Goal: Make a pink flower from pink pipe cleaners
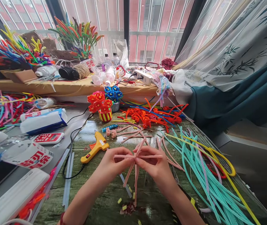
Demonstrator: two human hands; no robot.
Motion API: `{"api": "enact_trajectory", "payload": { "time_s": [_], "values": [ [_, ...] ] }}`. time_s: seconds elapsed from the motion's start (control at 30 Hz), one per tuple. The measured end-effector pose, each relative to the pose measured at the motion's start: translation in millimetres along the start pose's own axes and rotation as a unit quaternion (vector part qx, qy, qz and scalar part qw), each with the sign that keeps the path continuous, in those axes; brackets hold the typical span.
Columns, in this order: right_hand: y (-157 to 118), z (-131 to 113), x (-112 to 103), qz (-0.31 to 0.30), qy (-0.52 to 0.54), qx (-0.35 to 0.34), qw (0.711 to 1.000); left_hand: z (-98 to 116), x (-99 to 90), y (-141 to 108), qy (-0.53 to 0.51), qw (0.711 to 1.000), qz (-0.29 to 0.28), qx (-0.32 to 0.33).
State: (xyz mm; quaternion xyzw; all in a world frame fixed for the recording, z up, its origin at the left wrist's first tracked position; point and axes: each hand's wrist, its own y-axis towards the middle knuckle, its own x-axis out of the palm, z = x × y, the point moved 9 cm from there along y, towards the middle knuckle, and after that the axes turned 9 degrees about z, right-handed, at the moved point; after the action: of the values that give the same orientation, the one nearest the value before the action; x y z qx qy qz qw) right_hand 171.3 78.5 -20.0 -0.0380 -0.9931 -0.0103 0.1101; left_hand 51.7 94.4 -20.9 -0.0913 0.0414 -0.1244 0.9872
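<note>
My left hand [118,162] and my right hand [153,161] meet over the middle of the table. Between them they pinch a bundle of pink pipe cleaners [136,184] where the strands cross. Its ends spread out like a star: some point sideways, one slants up, others hang down. Thumbs and fingertips of both hands press at the crossing. Left of my left hand lies a yellow hot glue gun [95,147]. More loose pink pipe cleaners [168,153] rest just beyond and right of my right hand.
Turquoise pipe cleaners [206,178] spread over the right side. Red pipe-cleaner pieces [147,115] lie at the back, beside a striped pot [105,115] of red flowers. A black cord [71,137], calculator [49,138] and plastic bottle [23,153] are on the left. Glue sticks [68,181] lie nearby.
</note>
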Motion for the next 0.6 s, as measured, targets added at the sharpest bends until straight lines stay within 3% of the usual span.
{"api": "enact_trajectory", "payload": {
  "time_s": [0.17,0.6],
  "values": [
    [2.3,8.0,-0.7,0.008,-0.017,0.017,1.0,-8.3,-5.8,2.4,-0.008,0.999,0.023,-0.024],
    [2.3,8.8,-1.8,-0.005,-0.1,-0.015,0.995,-25.6,-4.4,3.7,-0.071,0.991,0.01,-0.115]
  ]
}}
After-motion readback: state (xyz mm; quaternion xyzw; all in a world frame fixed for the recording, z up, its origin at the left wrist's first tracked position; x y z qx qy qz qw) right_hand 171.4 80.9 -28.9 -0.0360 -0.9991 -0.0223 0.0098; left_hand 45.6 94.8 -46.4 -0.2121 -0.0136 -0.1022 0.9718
